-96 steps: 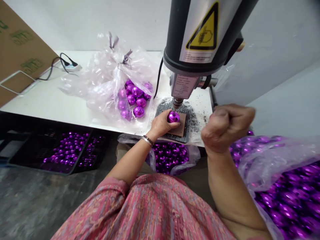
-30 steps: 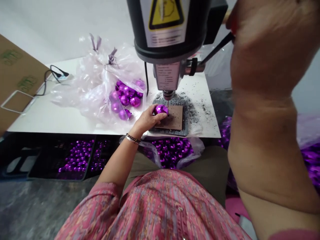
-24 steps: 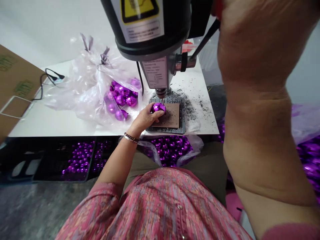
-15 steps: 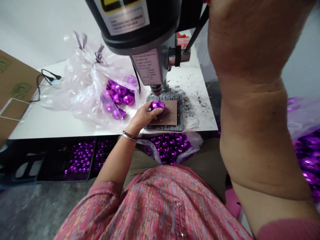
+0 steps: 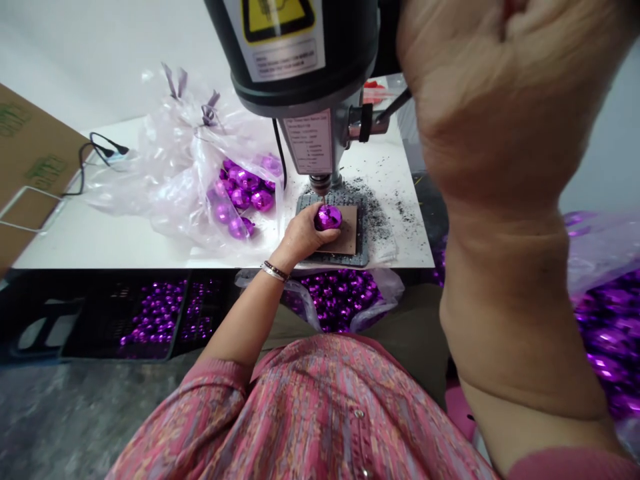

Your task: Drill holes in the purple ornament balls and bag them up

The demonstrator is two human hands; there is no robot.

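Left hand (image 5: 299,237) around shiny purple ball (image 5: 331,218)

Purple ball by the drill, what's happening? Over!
Left hand grips the purple ball. Right hand at drill lever, grip hidden. Dark crumbs beside brown board.

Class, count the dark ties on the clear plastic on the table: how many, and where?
2 show: the upper-left tie, and the lower-right tie, nearer the bagged purple balls. Others may be hidden among the folds.

The left hand (image 5: 301,235) has moved the purple ball (image 5: 329,218) rightward.
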